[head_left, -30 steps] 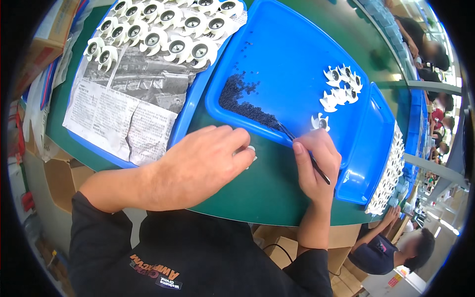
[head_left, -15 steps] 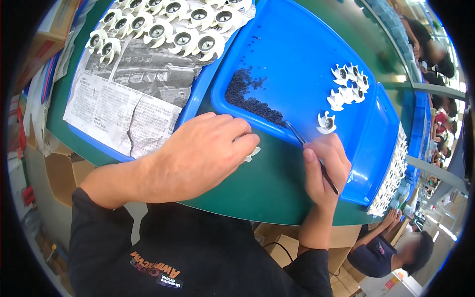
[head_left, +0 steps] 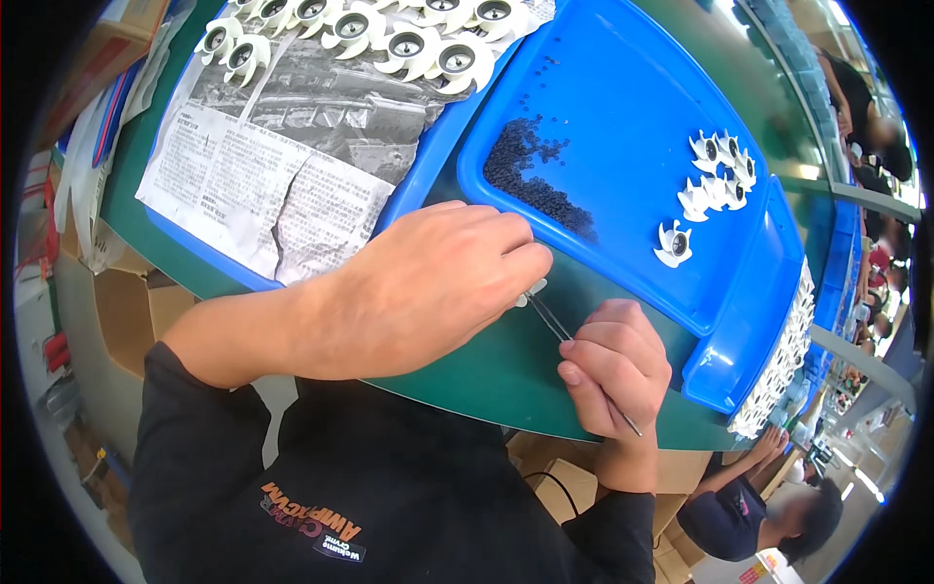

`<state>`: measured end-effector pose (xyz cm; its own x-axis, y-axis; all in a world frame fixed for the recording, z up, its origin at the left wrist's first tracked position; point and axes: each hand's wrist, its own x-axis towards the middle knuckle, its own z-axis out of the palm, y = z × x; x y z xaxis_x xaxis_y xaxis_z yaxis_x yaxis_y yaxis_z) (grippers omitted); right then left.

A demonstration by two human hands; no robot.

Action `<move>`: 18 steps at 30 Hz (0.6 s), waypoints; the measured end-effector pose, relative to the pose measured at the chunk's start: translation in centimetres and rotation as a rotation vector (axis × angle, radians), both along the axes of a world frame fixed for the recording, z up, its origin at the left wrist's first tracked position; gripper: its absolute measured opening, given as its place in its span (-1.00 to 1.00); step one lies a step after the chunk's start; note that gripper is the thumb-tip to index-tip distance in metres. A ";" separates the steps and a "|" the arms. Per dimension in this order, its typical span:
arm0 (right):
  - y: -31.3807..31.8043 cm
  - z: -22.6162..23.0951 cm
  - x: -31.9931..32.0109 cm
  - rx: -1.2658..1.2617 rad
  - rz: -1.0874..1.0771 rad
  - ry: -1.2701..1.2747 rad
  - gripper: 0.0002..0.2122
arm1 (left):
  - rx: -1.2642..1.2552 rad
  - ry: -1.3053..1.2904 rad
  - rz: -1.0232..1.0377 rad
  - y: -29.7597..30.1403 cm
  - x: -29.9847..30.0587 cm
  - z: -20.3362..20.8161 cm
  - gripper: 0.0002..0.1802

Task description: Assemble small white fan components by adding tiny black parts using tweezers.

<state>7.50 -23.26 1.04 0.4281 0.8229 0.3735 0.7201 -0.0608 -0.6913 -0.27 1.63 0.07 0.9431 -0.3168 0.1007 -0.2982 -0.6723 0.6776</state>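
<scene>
Head view. The left grip (head_left: 457, 263) curls closed around a small white part (head_left: 530, 292), pale and mostly hidden by the fingers, above the green counter (head_left: 467, 384). The right grip (head_left: 618, 370) is closed on tweezers (head_left: 551, 319), slim, dark and shiny, their tips at the white part. Count: one pair of tweezers; one held part; seven white curved-blade impellers (head_left: 673, 243) with dark hubs in the blue tray (head_left: 623, 117), six clustered and one apart. Its black pieces (head_left: 530, 175), heaped along the near-left edge, are too numerous to count.
</scene>
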 end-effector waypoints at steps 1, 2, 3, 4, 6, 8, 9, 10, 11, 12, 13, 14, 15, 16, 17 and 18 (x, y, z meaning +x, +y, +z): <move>0.1 0.0 0.0 -0.012 0.011 -0.002 -0.78 | 0.000 0.001 0.001 0.0 0.0 0.0 -0.63; 0.1 -0.1 -0.1 -0.012 0.012 -0.002 -0.78 | -0.006 0.003 -0.001 0.0 -0.1 0.0 -0.62; 0.2 -0.1 -0.1 -0.016 0.012 -0.010 -0.78 | -0.012 0.006 -0.002 0.0 -0.1 0.0 -0.62; 0.2 -0.1 -0.1 -0.021 0.012 -0.018 -0.77 | -0.011 0.007 -0.001 0.0 -0.1 0.0 -0.62; 0.3 -0.2 -0.1 -0.020 0.011 -0.021 -0.77 | -0.017 0.012 -0.004 0.0 -0.1 0.0 -0.61; 0.4 -0.2 -0.1 -0.020 0.008 -0.024 -0.77 | -0.019 0.015 -0.007 0.0 -0.2 0.0 -0.61; 0.4 -0.1 -0.1 -0.025 0.006 -0.028 -0.77 | -0.022 0.017 -0.010 0.0 -0.1 -0.1 -0.61; 0.4 -0.1 -0.1 -0.030 0.004 -0.031 -0.77 | -0.022 0.017 -0.011 0.0 -0.1 -0.1 -0.61; 0.4 -0.2 -0.1 -0.030 0.004 -0.030 -0.77 | -0.022 0.016 -0.012 0.0 -0.1 -0.1 -0.60; 0.4 -0.2 -0.1 -0.031 0.005 -0.032 -0.77 | -0.022 0.015 -0.013 0.1 -0.1 -0.1 -0.60; 0.5 -0.2 -0.1 -0.033 0.007 -0.034 -0.76 | -0.021 0.015 -0.013 0.0 -0.1 -0.1 -0.60; 0.5 -0.2 -0.1 -0.033 0.007 -0.034 -0.76 | -0.026 0.010 -0.009 0.0 -0.2 -0.2 -0.60; 0.5 -0.2 -0.1 -0.037 0.007 -0.035 -0.76 | -0.031 0.005 -0.004 0.0 -0.2 -0.2 -0.60; 0.5 -0.2 -0.1 -0.041 0.008 -0.037 -0.76 | -0.031 0.005 -0.005 0.0 -0.2 -0.2 -0.60; 0.5 -0.2 -0.1 -0.041 0.008 -0.036 -0.76 | -0.033 0.008 -0.003 0.0 -0.2 -0.2 -0.60; 0.5 -0.2 -0.1 -0.043 0.009 -0.037 -0.76 | -0.035 0.011 -0.002 0.0 -0.2 -0.2 -0.60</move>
<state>7.42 -22.73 0.88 0.4077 0.8421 0.3530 0.7454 -0.0836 -0.6614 -0.47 1.60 -0.17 0.9437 -0.3149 0.1011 -0.2914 -0.6473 0.7043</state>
